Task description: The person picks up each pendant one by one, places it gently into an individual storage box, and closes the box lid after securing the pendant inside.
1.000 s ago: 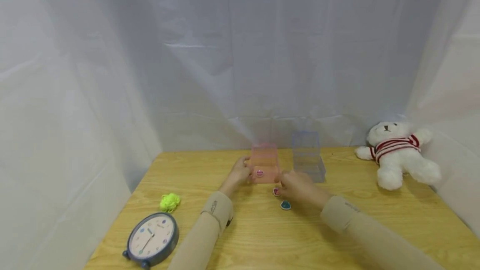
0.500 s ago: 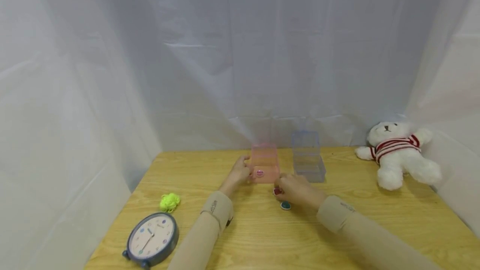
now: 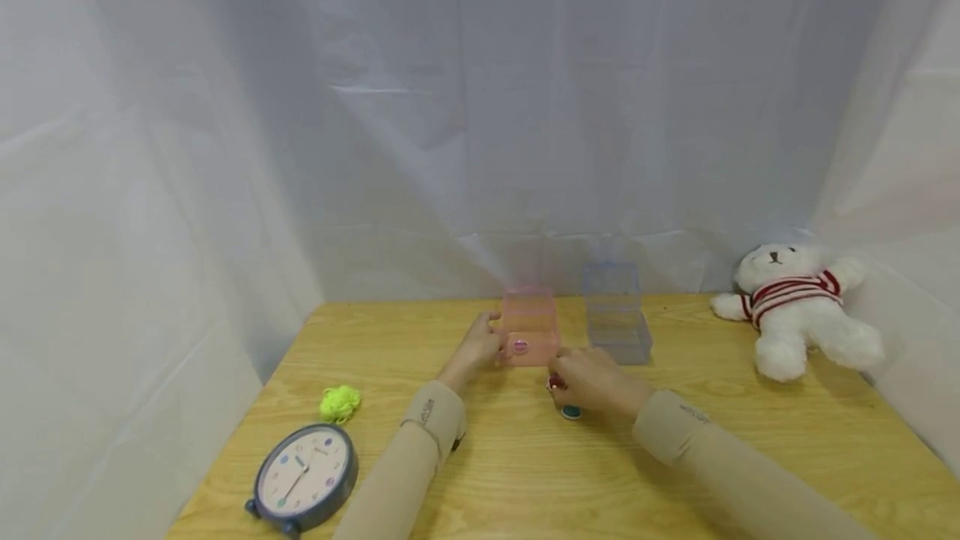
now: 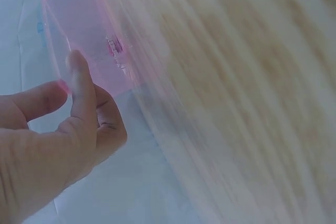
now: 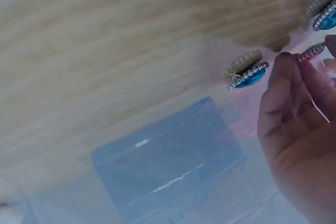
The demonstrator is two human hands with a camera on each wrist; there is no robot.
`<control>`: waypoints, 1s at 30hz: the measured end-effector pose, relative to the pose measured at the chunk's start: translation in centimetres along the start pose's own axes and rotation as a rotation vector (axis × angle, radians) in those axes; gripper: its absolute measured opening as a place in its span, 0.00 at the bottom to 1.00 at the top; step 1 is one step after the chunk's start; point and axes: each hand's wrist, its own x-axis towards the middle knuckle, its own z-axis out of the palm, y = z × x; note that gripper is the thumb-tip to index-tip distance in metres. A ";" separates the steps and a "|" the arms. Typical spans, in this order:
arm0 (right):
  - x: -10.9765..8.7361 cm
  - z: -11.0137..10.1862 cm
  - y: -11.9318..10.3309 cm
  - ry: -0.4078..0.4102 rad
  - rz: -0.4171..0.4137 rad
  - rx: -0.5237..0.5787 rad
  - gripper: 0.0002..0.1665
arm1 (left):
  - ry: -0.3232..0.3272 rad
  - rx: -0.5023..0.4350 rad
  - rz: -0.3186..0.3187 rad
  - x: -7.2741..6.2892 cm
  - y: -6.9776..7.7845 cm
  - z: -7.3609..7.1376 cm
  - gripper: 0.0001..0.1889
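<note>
My left hand (image 3: 477,348) rests its fingers against the left side of a clear pink plastic box (image 3: 531,326), whose lid stands up. Inside that box lies a pink gem (image 3: 520,347). In front of the box, my right hand (image 3: 592,377) pinches a reddish-pink heart-like gem (image 5: 312,52) with a beaded silver rim between thumb and fingers, low over the table. The right wrist view also has a blue gem (image 5: 252,77) beside the fingers and a second blue gem (image 5: 326,20) past them. From the head, one teal gem (image 3: 572,412) shows, partly covered by the right hand.
A clear blue box (image 3: 617,332) with raised lid stands right of the pink one. A round clock (image 3: 306,477) and a yellow-green tangle of string (image 3: 340,403) lie at left. A white teddy bear (image 3: 798,315) sits at far right. White sheeting (image 3: 465,132) hangs behind the table.
My right hand has shifted slightly left and toward me, and its fingers have closed on the reddish-pink gem, now partly covering the teal one. The left hand has stayed by the pink box.
</note>
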 end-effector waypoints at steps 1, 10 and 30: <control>0.0 0.0 0.0 0.001 0.008 0.031 0.07 | -0.003 0.000 0.000 0.0 0.0 0.0 0.30; -0.3 -1.3 -0.8 0.037 -0.031 0.219 0.06 | -0.002 0.017 0.007 0.3 0.2 0.1 0.33; 1.2 -5.1 1.1 0.164 0.063 0.179 0.11 | -0.001 -0.013 -0.027 0.2 0.1 0.3 0.29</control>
